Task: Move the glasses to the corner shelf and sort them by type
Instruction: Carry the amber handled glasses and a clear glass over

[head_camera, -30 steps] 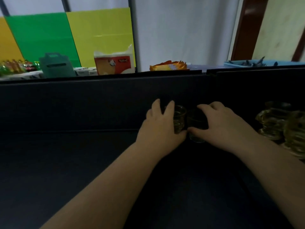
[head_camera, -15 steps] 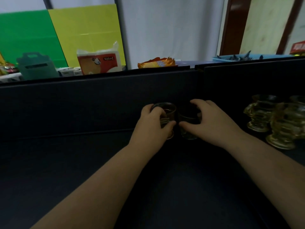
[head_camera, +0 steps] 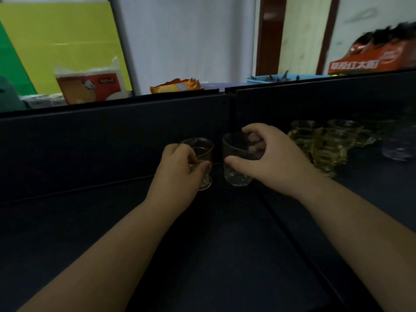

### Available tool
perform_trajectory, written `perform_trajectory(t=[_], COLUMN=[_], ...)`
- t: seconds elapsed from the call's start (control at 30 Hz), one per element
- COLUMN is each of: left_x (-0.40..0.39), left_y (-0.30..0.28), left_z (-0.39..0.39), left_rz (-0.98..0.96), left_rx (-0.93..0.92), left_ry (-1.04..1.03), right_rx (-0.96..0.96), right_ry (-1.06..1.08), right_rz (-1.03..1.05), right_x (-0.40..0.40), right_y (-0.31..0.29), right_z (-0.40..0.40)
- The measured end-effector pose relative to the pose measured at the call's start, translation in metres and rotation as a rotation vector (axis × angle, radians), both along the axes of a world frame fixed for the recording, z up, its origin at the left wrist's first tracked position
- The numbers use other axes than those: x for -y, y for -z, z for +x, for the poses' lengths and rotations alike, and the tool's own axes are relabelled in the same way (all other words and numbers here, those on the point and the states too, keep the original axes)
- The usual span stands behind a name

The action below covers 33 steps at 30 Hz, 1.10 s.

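Since left hand point(head_camera: 177, 167) grips footed glass point(head_camera: 201, 163) & right hand point(head_camera: 267, 158) the tumbler point(head_camera: 237, 163) — set each w/ its type, gently.

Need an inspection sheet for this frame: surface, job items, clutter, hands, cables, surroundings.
Surface: dark shelf with a seam running toward the back corner.
Job's things: footed glass and clear tumbler side by side near the corner; amber glasses grouped at right; blurred clear glass beyond them.
Clutter: nothing seen on the shelf.
Hands: left hand grips the footed glass; right hand grips the tumbler.
Cables: nothing seen.
Surroundings: tissue pack, snack packet, orange box behind the partition.
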State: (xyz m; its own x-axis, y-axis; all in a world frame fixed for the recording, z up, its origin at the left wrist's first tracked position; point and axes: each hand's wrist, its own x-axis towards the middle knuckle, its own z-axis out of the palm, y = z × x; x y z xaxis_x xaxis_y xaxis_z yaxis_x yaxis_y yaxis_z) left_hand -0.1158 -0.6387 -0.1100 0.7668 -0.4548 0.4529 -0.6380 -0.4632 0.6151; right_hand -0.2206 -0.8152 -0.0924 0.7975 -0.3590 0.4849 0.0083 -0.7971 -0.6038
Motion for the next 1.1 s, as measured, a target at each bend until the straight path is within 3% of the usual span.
perform_trajectory(t=[0.3,0.53,0.9,1.1], left_x=[0.020,0.085,0.231,0.286], left_y=[-0.015,-0.018,0.000,0.002], left_z=[-0.071,-0.137,-0.224,-0.231], left_rz=[-0.098,-0.047,0.015,0.038], left_rx=[0.052,0.057,0.004,-0.054], left_ry=[0.197,0.320,0.212,0.129], right_rx=[-0.016,-0.018,-0.088,-0.132], right_ry=[0.132,0.241,0.202,0.149], right_rz=[-0.097,-0.090,-0.134,-0.099], right_x=[0.025,0.089,0.210,0.248], right_y=[-0.001,0.003,0.006,0.005], right_z=[-0.100,-0.186,-0.292,-0.319])
